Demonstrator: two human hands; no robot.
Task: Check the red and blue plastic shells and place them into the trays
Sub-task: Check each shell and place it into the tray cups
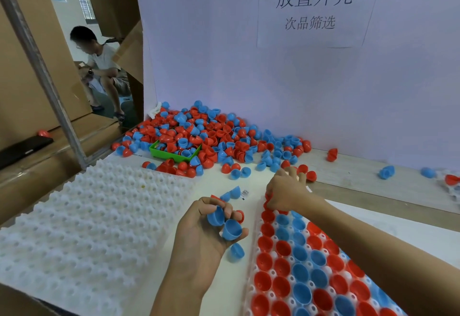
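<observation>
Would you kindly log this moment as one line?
left hand: holds blue shells | right hand: at filled tray's far end | white tray: unfilled

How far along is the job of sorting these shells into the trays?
Partly done. The white dimpled tray on the right holds many red and blue shells. The left hand grips blue plastic half-shells; the right hand works at that tray's far end. Left: the big shell pile and the bare white tray.

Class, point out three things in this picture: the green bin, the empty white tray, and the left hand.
green bin (156, 151): head view, on its front left rim.
empty white tray (87, 216): head view, on its bare dimpled surface.
left hand (199, 233): head view, on the palm, holding blue shells.
</observation>
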